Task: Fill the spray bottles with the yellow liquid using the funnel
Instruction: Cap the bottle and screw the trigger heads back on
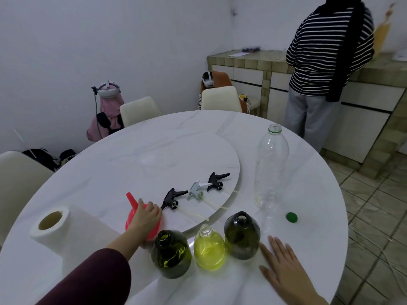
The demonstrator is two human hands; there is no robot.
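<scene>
Three round spray bottles stand uncapped in a row near the table's front: a dark green one (171,254) at left, a clear one (209,248) full of yellow liquid in the middle, and a dark green one (242,235) at right. A red funnel (134,213) lies on its side behind the left bottle. My left hand (146,216) rests over the funnel, fingers curled round its rim. My right hand (282,265) lies flat on the table just right of the right bottle. Three trigger spray heads (174,198) (197,189) (218,179) lie on the turntable.
A tall clear plastic bottle (271,166), nearly drained, stands uncapped at the right; its green cap (291,217) lies nearby. A paper towel roll (51,225) lies at left. The raised turntable (176,155) covers the table's middle. Chairs ring the table; a person in stripes stands at the counter.
</scene>
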